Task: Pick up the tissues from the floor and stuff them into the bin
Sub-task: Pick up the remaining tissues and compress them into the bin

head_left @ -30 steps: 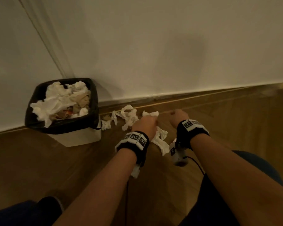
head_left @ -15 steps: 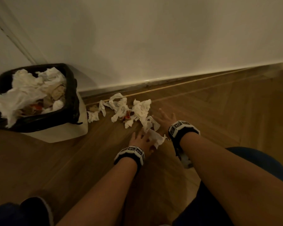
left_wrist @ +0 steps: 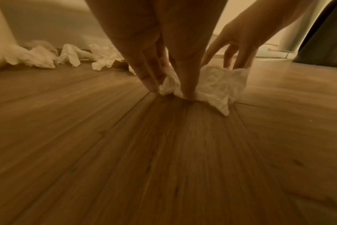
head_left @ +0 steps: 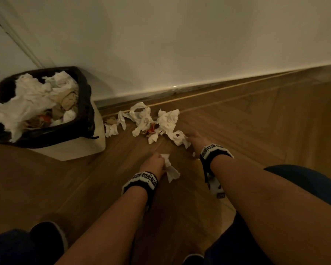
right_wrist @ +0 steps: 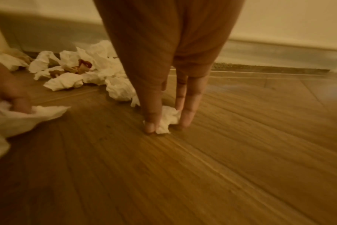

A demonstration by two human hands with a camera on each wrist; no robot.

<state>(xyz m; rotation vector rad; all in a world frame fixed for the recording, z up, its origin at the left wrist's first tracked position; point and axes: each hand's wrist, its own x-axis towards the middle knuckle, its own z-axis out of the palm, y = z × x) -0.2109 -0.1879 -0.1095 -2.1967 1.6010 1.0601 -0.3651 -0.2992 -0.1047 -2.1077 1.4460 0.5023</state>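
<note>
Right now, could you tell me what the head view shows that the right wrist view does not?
Only the head view shows the bin, lined in black and heaped with tissues, and both wristbands. Only the right wrist view shows the right hand pinching a small tissue scrap against the floor. Both show the tissue pile by the wall and the left hand gripping a tissue.

white crumpled tissues, black-lined bin, brown herringbone wood floor, black-and-white patterned wristbands
</note>
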